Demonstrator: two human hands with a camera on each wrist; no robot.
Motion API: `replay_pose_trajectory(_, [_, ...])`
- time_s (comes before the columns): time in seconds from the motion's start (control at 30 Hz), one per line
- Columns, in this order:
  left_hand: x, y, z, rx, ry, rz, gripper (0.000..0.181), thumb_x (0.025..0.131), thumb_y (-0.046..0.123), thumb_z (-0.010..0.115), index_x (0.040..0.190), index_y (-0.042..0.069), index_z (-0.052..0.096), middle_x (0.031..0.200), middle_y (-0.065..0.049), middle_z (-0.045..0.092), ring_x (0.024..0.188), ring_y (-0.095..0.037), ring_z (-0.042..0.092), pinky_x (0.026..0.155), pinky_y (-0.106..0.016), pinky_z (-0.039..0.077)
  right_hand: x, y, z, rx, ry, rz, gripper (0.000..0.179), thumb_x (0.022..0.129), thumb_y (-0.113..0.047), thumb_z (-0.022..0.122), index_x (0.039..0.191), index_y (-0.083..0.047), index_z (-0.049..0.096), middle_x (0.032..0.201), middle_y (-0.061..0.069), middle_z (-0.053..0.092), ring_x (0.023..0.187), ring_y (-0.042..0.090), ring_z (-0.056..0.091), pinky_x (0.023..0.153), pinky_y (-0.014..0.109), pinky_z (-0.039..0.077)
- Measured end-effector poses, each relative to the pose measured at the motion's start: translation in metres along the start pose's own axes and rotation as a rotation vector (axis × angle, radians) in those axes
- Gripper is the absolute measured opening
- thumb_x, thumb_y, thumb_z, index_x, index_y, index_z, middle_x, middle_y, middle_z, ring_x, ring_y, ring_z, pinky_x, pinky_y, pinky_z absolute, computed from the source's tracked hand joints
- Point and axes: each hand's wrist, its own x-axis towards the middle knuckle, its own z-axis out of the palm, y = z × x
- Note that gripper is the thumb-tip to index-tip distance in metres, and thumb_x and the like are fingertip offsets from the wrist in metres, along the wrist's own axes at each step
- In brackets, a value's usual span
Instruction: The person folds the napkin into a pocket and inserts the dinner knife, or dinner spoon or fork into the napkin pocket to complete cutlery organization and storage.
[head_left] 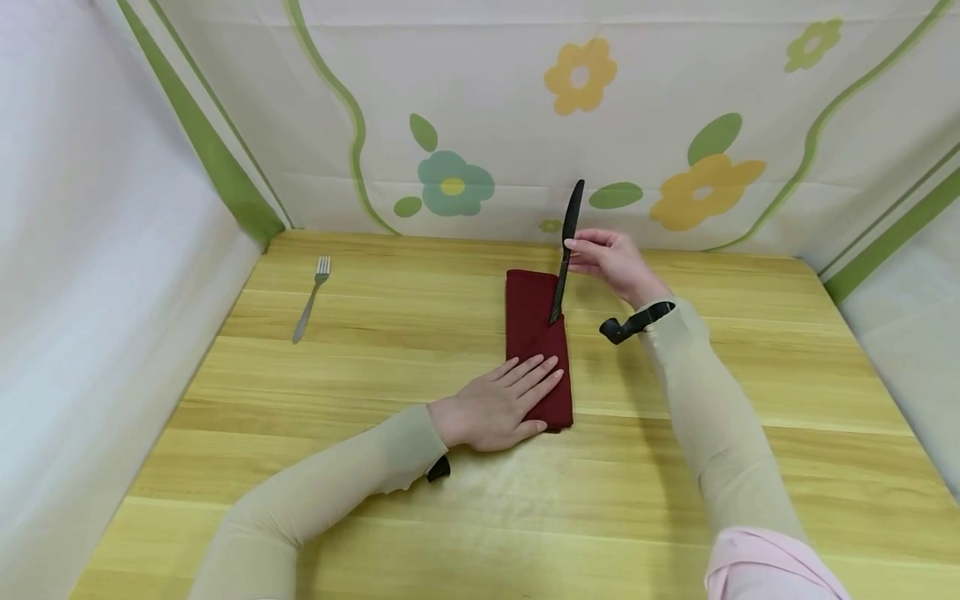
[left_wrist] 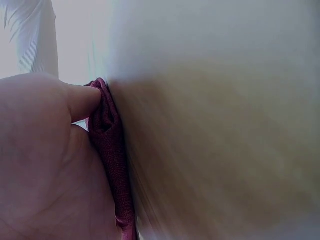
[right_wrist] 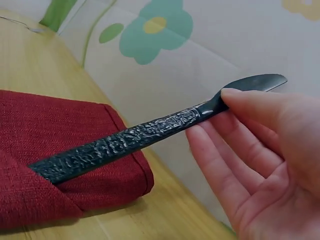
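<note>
A folded dark red cloth napkin (head_left: 531, 304) lies lengthwise on the wooden table, with a diagonal fold forming a pocket. My left hand (head_left: 502, 404) rests flat on its near part, fingers straight and spread; in the left wrist view the thumb touches the napkin's (left_wrist: 114, 160) rolled edge. Between thumb and fingers my right hand (head_left: 611, 262) pinches a black table knife (head_left: 572, 217) near where blade meets handle. The blade points up and away. In the right wrist view the knife's textured handle (right_wrist: 120, 145) has its end at the pocket's fold, the tip hidden by cloth.
A silver fork (head_left: 311, 300) lies at the table's far left, tines pointing away. Behind the table's back edge hangs a white curtain (head_left: 502, 100) printed with flowers, and white fabric also closes off both sides. Black wrist mounts (head_left: 637, 322) sit on both sleeves.
</note>
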Motion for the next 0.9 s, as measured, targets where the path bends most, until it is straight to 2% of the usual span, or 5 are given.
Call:
replay_pose_trajectory(0.17, [-0.001,0.0,-0.001,0.006,-0.001,-0.004,0.073,0.109,0.054,0.026,0.164,0.017,-0.005,0.169,-0.001,-0.014,0.152,-0.017,-0.015,0.121,-0.035,-0.006,0.002,0.005,-0.003,-0.025,-0.011,0.085,0.006,0.097,-0.003,0.069,0.103,-0.001,0.07,0.101,0.012,0.071,0.085,0.021,0.073,0.092,0.042,0.055])
replay_pose_trajectory(0.33, [-0.001,0.001,-0.001,0.007,-0.001,-0.002,0.072,0.11,0.053,0.025,0.163,0.017,-0.007,0.168,0.0,-0.016,0.152,-0.016,-0.015,0.121,-0.035,-0.006,-0.001,0.01,-0.001,-0.082,-0.043,0.127,0.006,0.098,-0.007,0.069,0.102,-0.002,0.072,0.102,0.013,0.072,0.084,0.022,0.073,0.102,0.051,0.046])
replay_pose_trajectory(0.6, [-0.004,0.004,-0.007,0.011,0.01,0.0,0.072,0.11,0.052,0.028,0.164,0.015,-0.001,0.169,-0.002,-0.01,0.153,-0.018,-0.01,0.122,-0.036,-0.002,-0.006,0.021,0.002,-0.085,-0.104,0.154,0.006,0.099,-0.002,0.066,0.101,-0.002,0.072,0.094,0.012,0.074,0.078,0.021,0.073,0.081,0.036,0.059])
replay_pose_trajectory(0.77, [-0.003,0.003,-0.005,0.007,0.009,0.004,0.072,0.11,0.052,0.028,0.164,0.015,-0.001,0.17,-0.003,-0.01,0.153,-0.019,-0.01,0.122,-0.036,-0.003,-0.011,0.026,0.001,-0.125,-0.12,0.194,0.009,0.098,-0.001,0.067,0.107,0.002,0.069,0.093,0.012,0.073,0.078,0.021,0.072,0.08,0.035,0.06])
replay_pose_trajectory(0.9, [-0.002,0.002,-0.003,0.013,0.003,0.003,0.072,0.11,0.052,0.026,0.164,0.016,-0.004,0.169,-0.002,-0.012,0.153,-0.018,-0.013,0.122,-0.036,-0.004,-0.013,0.03,0.001,-0.223,-0.133,0.224,0.018,0.099,-0.002,0.065,0.115,0.007,0.065,0.096,0.011,0.073,0.081,0.02,0.072,0.08,0.034,0.059])
